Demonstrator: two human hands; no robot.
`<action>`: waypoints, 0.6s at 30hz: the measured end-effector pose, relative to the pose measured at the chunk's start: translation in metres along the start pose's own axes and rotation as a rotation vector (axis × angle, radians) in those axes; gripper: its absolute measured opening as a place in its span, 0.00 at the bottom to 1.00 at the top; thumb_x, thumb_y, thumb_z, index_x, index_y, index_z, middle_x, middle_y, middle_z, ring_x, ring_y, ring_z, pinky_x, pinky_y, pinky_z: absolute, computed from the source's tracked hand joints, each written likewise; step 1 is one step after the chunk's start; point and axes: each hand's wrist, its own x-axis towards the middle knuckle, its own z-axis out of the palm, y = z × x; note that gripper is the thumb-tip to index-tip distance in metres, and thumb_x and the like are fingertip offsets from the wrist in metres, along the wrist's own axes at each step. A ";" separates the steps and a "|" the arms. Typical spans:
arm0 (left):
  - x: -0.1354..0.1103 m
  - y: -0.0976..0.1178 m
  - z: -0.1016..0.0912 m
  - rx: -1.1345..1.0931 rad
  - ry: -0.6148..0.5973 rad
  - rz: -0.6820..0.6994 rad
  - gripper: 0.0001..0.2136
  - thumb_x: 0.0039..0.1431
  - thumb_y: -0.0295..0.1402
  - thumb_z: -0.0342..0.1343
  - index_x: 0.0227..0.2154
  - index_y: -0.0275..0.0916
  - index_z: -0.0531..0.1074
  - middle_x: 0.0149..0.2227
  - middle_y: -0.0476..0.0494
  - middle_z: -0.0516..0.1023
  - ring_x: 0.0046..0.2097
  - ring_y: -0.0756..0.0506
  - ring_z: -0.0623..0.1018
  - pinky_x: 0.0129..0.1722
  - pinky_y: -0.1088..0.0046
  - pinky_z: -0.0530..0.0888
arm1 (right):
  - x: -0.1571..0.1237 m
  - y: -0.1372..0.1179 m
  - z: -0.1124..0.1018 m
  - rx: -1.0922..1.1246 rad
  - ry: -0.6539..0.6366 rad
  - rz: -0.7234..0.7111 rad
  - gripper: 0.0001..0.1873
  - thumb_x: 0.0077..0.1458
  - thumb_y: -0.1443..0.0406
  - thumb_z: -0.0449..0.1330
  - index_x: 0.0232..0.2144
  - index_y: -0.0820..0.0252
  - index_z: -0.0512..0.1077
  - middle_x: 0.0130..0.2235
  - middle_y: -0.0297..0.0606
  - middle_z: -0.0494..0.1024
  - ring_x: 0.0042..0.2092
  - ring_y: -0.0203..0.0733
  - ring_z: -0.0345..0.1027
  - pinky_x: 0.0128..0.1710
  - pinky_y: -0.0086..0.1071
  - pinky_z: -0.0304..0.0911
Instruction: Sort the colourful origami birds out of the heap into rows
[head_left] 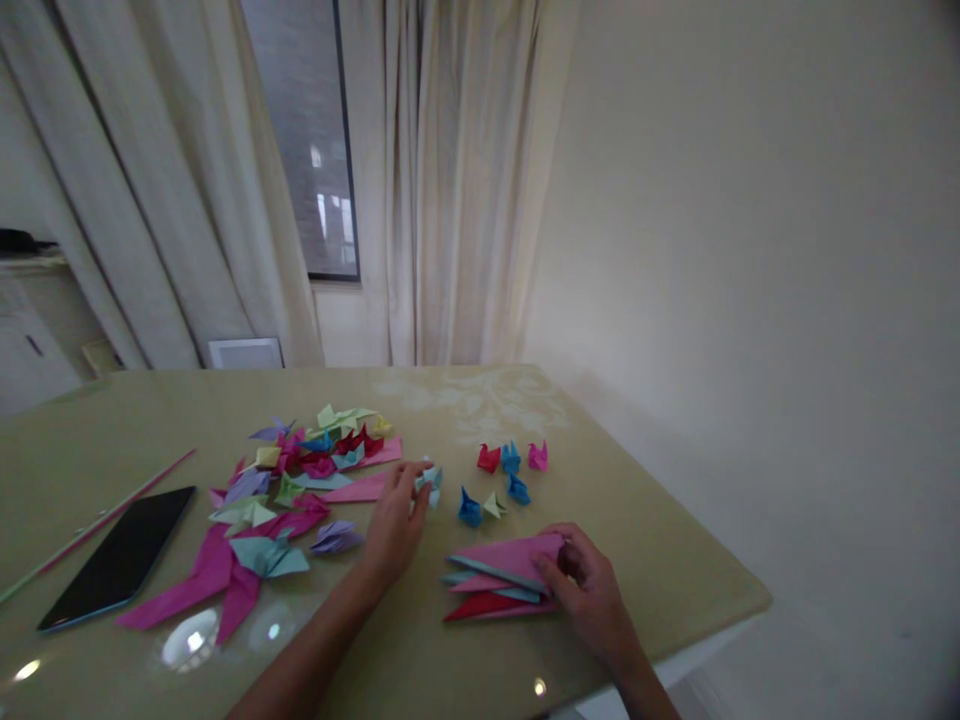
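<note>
My left hand (399, 520) reaches over the table, its fingers closed on a small light-blue origami piece (430, 482). Nearer the front, my right hand (586, 580) grips the right end of a stack of folded paper strips (499, 575), in pink, blue-grey and red, with pointed ends to the left. Just beyond the stack stand several small origami birds, among them a red one (489, 458), a magenta one (538, 456), a dark blue one (470, 507) and a pale green one (494, 505). Pink folded strips (364, 488) lie just left of my left hand.
A loose heap of coloured origami (289, 490) covers the left middle of the table (637, 530). Large magenta folded paper (202, 575) lies before it. Further left are a dark tablet (120, 555) and a thin pink-and-green stick (112, 515). A wall (735, 280) borders the table's right side.
</note>
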 end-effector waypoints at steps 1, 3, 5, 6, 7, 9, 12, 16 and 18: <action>0.002 -0.009 -0.002 0.053 0.037 0.005 0.15 0.70 0.39 0.50 0.54 0.43 0.74 0.51 0.38 0.74 0.45 0.41 0.79 0.51 0.57 0.77 | -0.002 0.003 0.001 0.004 0.000 0.011 0.22 0.57 0.45 0.66 0.43 0.53 0.74 0.25 0.29 0.70 0.27 0.42 0.67 0.25 0.31 0.62; 0.004 -0.024 -0.003 0.119 0.017 0.026 0.15 0.70 0.38 0.50 0.54 0.43 0.74 0.55 0.36 0.74 0.53 0.38 0.79 0.56 0.52 0.76 | -0.006 0.007 0.004 -0.030 0.014 0.009 0.22 0.57 0.46 0.66 0.46 0.53 0.74 0.24 0.28 0.69 0.27 0.43 0.67 0.25 0.32 0.61; 0.004 -0.034 -0.001 0.131 -0.062 0.031 0.15 0.69 0.36 0.50 0.54 0.42 0.74 0.55 0.35 0.76 0.55 0.37 0.79 0.57 0.51 0.76 | -0.008 0.010 0.007 -0.118 0.056 -0.027 0.21 0.57 0.48 0.67 0.47 0.52 0.75 0.25 0.29 0.69 0.27 0.44 0.67 0.26 0.33 0.63; 0.003 -0.037 0.000 0.127 -0.095 0.028 0.15 0.68 0.34 0.49 0.54 0.42 0.74 0.53 0.35 0.78 0.54 0.37 0.80 0.56 0.52 0.77 | -0.008 0.011 0.008 -0.165 0.088 -0.053 0.20 0.56 0.49 0.67 0.46 0.51 0.75 0.26 0.30 0.70 0.27 0.45 0.67 0.27 0.35 0.64; 0.003 -0.039 0.002 0.123 -0.116 0.023 0.15 0.68 0.33 0.49 0.53 0.41 0.74 0.51 0.36 0.80 0.52 0.37 0.81 0.55 0.53 0.77 | -0.008 0.011 0.008 -0.205 0.120 -0.084 0.19 0.55 0.50 0.68 0.46 0.51 0.76 0.28 0.33 0.73 0.28 0.46 0.69 0.29 0.36 0.67; 0.004 -0.040 0.004 0.118 -0.129 0.020 0.13 0.68 0.31 0.50 0.50 0.41 0.76 0.47 0.38 0.82 0.49 0.38 0.82 0.52 0.55 0.79 | -0.008 0.011 0.008 -0.266 0.173 -0.150 0.17 0.55 0.52 0.68 0.45 0.49 0.77 0.34 0.39 0.77 0.33 0.50 0.72 0.33 0.40 0.70; 0.007 -0.036 0.002 0.108 -0.099 0.026 0.11 0.68 0.32 0.50 0.46 0.42 0.77 0.44 0.39 0.83 0.47 0.39 0.83 0.50 0.57 0.79 | -0.008 0.008 0.006 -0.310 0.227 -0.239 0.13 0.57 0.53 0.66 0.44 0.48 0.78 0.45 0.45 0.78 0.44 0.56 0.74 0.39 0.45 0.72; 0.006 -0.019 -0.004 0.069 -0.049 0.082 0.11 0.69 0.36 0.52 0.48 0.43 0.77 0.44 0.40 0.84 0.46 0.40 0.83 0.51 0.60 0.79 | -0.002 -0.011 0.007 -0.322 0.210 -0.347 0.09 0.64 0.55 0.63 0.45 0.48 0.78 0.48 0.47 0.77 0.51 0.57 0.73 0.48 0.47 0.72; 0.003 -0.005 -0.005 0.044 -0.046 0.178 0.10 0.70 0.37 0.54 0.47 0.44 0.78 0.43 0.41 0.85 0.45 0.41 0.84 0.49 0.63 0.79 | 0.008 -0.031 0.014 -0.327 0.118 -0.408 0.12 0.67 0.57 0.62 0.50 0.48 0.76 0.51 0.46 0.77 0.53 0.55 0.72 0.52 0.47 0.70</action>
